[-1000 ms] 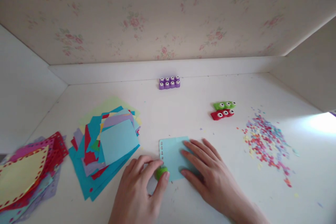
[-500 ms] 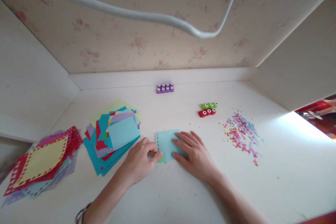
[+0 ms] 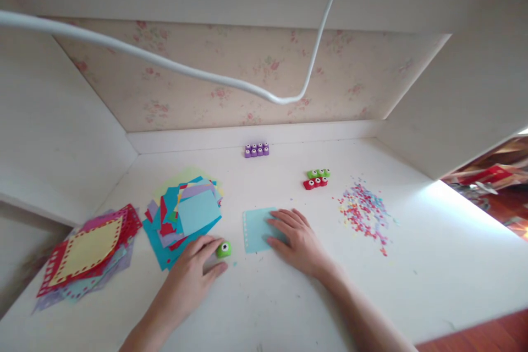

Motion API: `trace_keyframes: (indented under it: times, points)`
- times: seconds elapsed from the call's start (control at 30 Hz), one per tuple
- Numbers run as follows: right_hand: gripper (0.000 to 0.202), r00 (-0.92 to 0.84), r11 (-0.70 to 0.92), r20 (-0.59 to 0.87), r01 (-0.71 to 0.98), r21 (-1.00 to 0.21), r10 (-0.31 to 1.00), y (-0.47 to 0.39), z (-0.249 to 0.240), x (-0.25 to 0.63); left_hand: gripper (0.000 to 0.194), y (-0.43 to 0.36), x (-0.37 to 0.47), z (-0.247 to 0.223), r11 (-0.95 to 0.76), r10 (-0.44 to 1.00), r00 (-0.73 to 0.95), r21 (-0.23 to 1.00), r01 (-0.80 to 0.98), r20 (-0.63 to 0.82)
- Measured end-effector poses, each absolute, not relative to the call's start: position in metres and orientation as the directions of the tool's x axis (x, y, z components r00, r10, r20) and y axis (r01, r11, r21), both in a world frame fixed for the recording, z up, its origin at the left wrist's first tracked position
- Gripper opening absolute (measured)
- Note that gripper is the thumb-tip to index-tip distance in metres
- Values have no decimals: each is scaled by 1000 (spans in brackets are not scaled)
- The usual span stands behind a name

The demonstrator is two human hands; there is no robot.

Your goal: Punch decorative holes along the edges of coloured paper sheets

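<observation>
A light blue square of paper (image 3: 256, 231) lies on the white table, with a row of small punched holes down its left edge. My right hand (image 3: 295, 239) rests flat on the right part of this sheet, fingers spread. Left of the paper, a small green craft punch (image 3: 224, 249) stands on the table, its white top with a dark mark facing up. My left hand (image 3: 198, 264) is right beside the punch, thumb and fingers apart, fingertips at its left side. Whether they touch it, I cannot tell. A tiny blue paper bit (image 3: 235, 264) lies near the punch.
Coloured paper sheets (image 3: 199, 213) are piled at the left, beside a stack of hole-edged sheets (image 3: 88, 250). Purple punches (image 3: 256, 150) stand at the back; green punches (image 3: 319, 174) and red punches (image 3: 315, 183) are further right, near scattered confetti (image 3: 363, 209). A white cable (image 3: 231, 81) hangs overhead.
My left hand has moved left, away from the paper's lower left corner, and the green punch now stands off the sheet. My fingers have loosened. My right hand stays on the paper. The view has shifted.
</observation>
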State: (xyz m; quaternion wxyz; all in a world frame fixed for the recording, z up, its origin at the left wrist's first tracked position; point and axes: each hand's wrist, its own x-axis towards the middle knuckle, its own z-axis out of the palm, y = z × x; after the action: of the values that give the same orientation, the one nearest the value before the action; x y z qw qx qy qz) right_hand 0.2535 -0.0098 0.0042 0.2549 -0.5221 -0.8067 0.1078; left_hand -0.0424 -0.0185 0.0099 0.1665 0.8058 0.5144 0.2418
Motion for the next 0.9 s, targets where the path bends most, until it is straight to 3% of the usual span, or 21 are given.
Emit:
trace_keyframes:
  times: [0.1,0.2,0.37,0.47,0.57,0.63,0.7,0.9]
  points:
    - [32,-305,473,378,712,-519,874,-17,15,243,24,-21,-37,10,-470,883,381,506,723,276]
    - [37,-400,533,355,569,-626,845,-30,33,226,24,-20,-20,16,-516,857,399,527,676,326]
    - [27,-476,560,337,478,-676,813,-42,53,209,25,-17,6,25,-555,831,430,594,583,354]
    - [22,-375,454,289,498,-739,881,-34,53,220,33,-14,10,22,-508,860,369,657,557,352]
    - [26,-135,282,251,579,-765,958,-7,53,248,31,-11,8,17,-437,899,290,710,552,328]
    - [26,60,148,262,694,-704,963,21,55,273,28,-10,5,15,-410,912,267,721,558,312]
    - [25,210,-40,279,858,-513,937,52,58,299,28,-10,2,14,-413,911,268,717,562,315]
    - [24,232,-138,277,937,-322,932,108,47,332,22,-12,-2,8,-484,875,336,668,566,349]
